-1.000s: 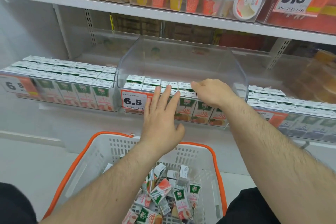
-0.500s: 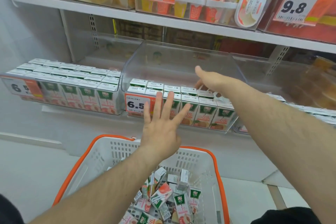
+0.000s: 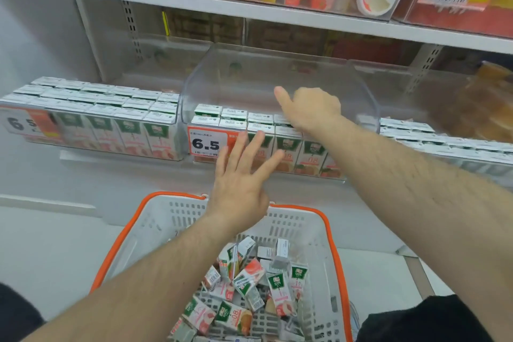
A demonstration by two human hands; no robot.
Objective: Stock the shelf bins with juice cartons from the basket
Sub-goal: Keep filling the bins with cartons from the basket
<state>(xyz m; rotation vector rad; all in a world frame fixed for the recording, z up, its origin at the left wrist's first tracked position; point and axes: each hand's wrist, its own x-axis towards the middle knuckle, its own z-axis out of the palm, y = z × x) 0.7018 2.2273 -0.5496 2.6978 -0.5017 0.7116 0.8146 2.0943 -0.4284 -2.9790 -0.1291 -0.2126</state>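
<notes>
A white basket with an orange rim (image 3: 172, 198) sits low in front of me, holding several loose juice cartons (image 3: 249, 283). On the shelf stands a clear middle bin (image 3: 249, 75) with two rows of upright cartons (image 3: 287, 147) at its front. My left hand (image 3: 241, 175) hovers with spread, straight fingers before the bin's front, holding nothing. My right hand (image 3: 311, 108) reaches into the bin above the cartons, thumb out to the left. Its fingers bend down behind the hand, so what they touch is hidden.
A full bin of cartons (image 3: 111, 108) stands to the left and another row of cartons (image 3: 444, 144) to the right. A 6.5 price tag (image 3: 206, 143) hangs on the middle bin. The upper shelf (image 3: 249, 8) overhangs the bins. The back of the middle bin holds no cartons.
My right hand has gone deeper into the middle bin and its fingers have bent downward. My left hand has come off the carton fronts and hovers with fingers spread.
</notes>
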